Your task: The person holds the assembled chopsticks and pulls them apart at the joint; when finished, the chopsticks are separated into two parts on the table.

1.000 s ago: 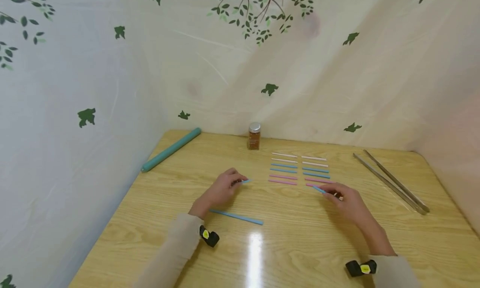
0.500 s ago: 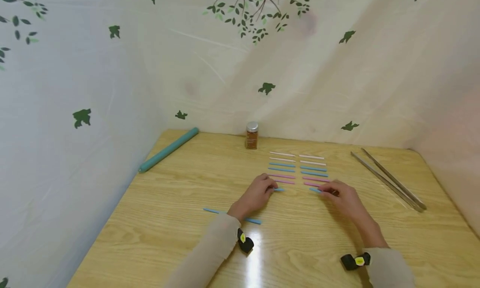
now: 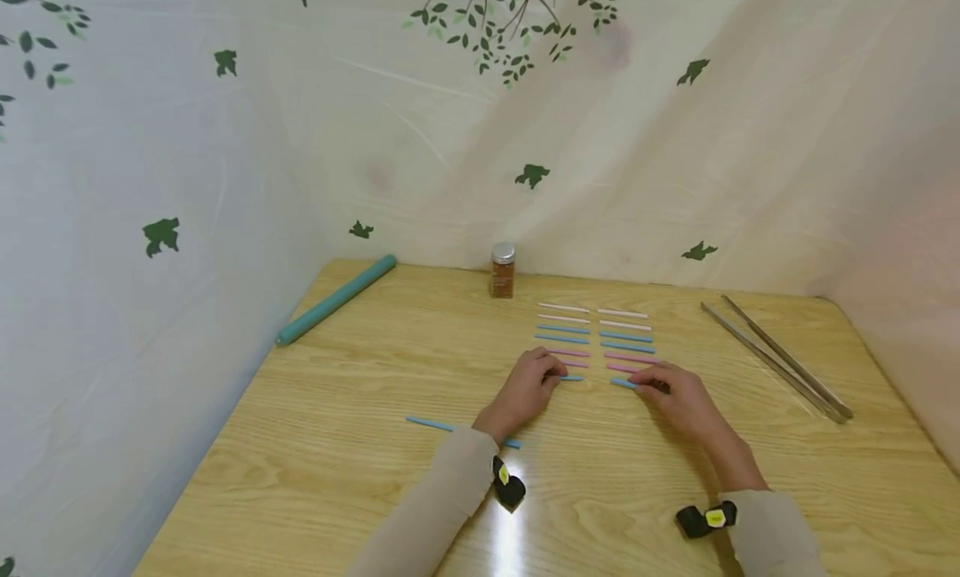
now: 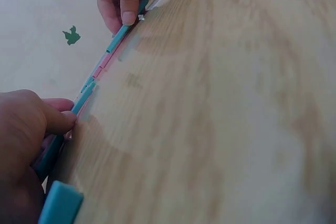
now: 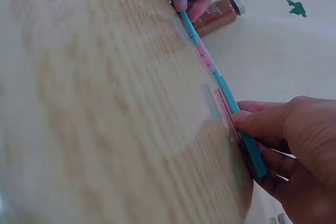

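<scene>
My left hand (image 3: 525, 385) pinches a thin blue stick (image 3: 573, 378) between thumb and fingers, low over the table below the left column's pink sticks (image 3: 573, 353). Opposite it, my right hand (image 3: 677, 396) pinches another blue stick (image 3: 619, 383) below the right column's pink sticks (image 3: 628, 358). Both held sticks point inward, with a gap between their ends. The right wrist view shows my right thumb on the near side of its blue stick (image 5: 227, 90). More blue stick (image 3: 427, 423) lies under my left forearm, its middle hidden by the sleeve.
Farther back, the two columns hold blue sticks (image 3: 626, 348) and white sticks (image 3: 622, 313). A jar with a silver lid (image 3: 503, 277) stands by the back wall. A green rod (image 3: 337, 300) lies at left, long metal tongs (image 3: 780, 360) at right, on the wooden table (image 3: 300, 477).
My left hand has moved right with its blue stick, from left of the columns to below the left one. My right hand has lowered its stick slightly and shifted a little left.
</scene>
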The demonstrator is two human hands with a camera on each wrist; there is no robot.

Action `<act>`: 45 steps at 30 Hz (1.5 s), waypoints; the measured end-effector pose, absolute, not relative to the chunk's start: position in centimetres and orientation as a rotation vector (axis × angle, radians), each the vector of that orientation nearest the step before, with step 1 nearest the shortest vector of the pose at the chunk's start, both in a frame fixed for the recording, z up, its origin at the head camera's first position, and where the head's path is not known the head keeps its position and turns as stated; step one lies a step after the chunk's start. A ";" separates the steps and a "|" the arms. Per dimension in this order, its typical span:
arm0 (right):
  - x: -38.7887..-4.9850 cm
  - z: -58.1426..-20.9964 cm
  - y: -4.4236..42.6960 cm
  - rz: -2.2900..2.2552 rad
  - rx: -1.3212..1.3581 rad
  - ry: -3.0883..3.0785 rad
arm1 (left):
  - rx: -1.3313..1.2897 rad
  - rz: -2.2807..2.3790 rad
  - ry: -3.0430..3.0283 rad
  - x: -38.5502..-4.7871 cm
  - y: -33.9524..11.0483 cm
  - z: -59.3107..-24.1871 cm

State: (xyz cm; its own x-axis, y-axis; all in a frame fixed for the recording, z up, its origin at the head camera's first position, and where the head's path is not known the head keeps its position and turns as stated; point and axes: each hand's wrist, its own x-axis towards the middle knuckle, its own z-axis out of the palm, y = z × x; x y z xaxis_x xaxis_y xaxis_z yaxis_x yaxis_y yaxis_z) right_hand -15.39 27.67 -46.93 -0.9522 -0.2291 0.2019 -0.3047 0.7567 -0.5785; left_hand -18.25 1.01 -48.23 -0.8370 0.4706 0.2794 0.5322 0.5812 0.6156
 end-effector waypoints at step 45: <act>-15.4 -45.9 26.7 0.757 0.579 -2.747 | -0.878 -0.933 -2.705 -18.0 0.5 -46.8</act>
State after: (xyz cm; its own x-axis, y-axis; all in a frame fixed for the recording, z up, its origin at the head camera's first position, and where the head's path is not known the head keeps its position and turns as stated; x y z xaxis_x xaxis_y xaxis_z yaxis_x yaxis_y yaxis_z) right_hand -15.37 26.71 -45.93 -0.8947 -0.3105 0.3210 -0.4311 0.7881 -0.4394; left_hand -17.97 0.53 -46.76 -0.8178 0.4812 0.3156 0.5735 0.6355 0.5170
